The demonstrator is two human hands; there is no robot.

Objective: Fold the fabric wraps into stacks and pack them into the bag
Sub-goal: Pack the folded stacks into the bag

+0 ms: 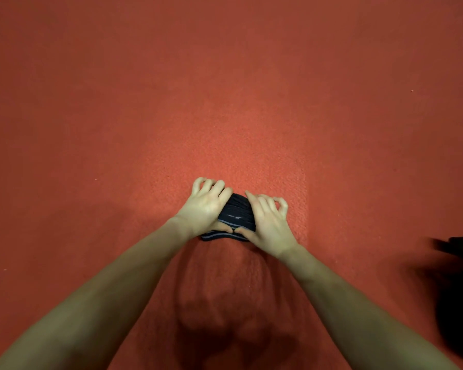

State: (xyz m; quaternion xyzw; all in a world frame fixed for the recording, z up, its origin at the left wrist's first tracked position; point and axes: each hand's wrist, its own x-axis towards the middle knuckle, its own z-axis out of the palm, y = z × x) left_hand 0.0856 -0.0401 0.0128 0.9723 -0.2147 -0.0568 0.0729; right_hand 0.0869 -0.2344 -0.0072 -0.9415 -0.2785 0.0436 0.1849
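A: Position of the item?
B: A dark folded fabric wrap (235, 213) with pale stripe edging lies on the red carpeted floor (225, 89), centre of view, clamped between both hands.
A: State of the hands?
B: The left hand (205, 206) grips the wrap's left side, thumb laid along the near edge, fingers curled over the far side. The right hand (267, 221) grips the right side, thumb meeting the left thumb at the near edge, outer fingers curled clear of the cloth.
A: Anything else?
B: A dark bag (459, 297) sits at the right edge, well apart, only partly in view
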